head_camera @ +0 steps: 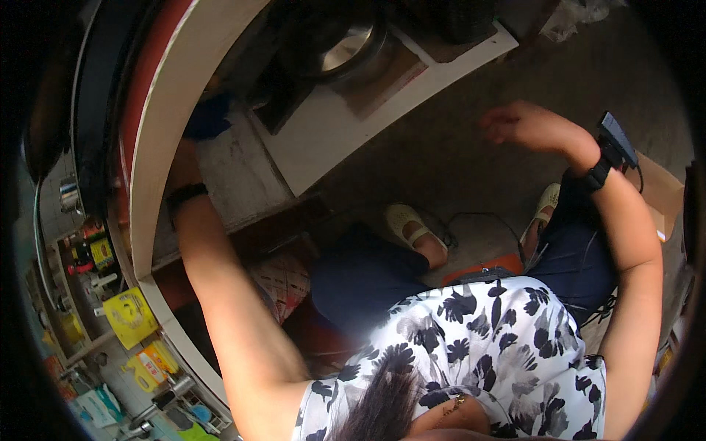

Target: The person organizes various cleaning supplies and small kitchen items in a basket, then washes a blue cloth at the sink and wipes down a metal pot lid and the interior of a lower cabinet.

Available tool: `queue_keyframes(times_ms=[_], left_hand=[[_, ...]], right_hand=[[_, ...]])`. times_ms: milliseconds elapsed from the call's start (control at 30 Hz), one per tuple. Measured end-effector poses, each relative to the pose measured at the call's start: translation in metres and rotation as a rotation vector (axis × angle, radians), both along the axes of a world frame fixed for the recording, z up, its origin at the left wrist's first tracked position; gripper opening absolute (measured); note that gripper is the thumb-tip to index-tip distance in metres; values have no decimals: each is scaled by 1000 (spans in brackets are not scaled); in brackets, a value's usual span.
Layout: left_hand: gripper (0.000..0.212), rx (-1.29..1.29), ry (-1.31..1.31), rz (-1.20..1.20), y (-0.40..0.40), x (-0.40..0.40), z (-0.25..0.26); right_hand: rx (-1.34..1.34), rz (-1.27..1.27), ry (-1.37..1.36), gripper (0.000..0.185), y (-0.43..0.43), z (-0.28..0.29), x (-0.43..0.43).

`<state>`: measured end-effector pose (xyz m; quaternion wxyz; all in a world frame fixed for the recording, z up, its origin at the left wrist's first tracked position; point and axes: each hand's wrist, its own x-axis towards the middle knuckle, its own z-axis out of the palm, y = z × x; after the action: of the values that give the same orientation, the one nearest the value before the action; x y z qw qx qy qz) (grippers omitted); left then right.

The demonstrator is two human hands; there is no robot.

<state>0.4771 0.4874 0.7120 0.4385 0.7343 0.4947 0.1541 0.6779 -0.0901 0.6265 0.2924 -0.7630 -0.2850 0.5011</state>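
My left hand reaches into a low cabinet under the counter, over a greyish shelf board. A dark blue cloth or bag lies right by its fingers; whether they hold it I cannot tell. Shadow and the counter's edge partly hide that hand. Raised over the floor on the other side is my right hand, its fingers loosely bent and nothing seen in them. A black strap with a dark device sits on the right wrist. Further in on the shelf stands a round metal pot or pan.
The pale counter edge curves above the left arm. On the tiled counter are a yellow container, a yellow bottle and a faucet. An open cardboard box stands at the right. Black cables cross the floor near the feet.
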Motion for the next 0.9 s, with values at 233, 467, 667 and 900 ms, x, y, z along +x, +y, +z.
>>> queue_keyframes(times_ms=[233, 467, 667, 900], left_hand=[[54, -70, 60, 2, 19, -4, 5], [57, -115, 97, -18, 21, 5, 5], [60, -141, 108, -24, 17, 9, 8], [63, -160, 135, -12, 17, 5, 11]], right_hand=[[-70, 29, -71, 39, -16, -3, -1], [15, 11, -35, 35, -24, -12, -5], [30, -8, -7, 35, -17, -9, -10], [-2, 13, -18, 38, -12, -5, -12]])
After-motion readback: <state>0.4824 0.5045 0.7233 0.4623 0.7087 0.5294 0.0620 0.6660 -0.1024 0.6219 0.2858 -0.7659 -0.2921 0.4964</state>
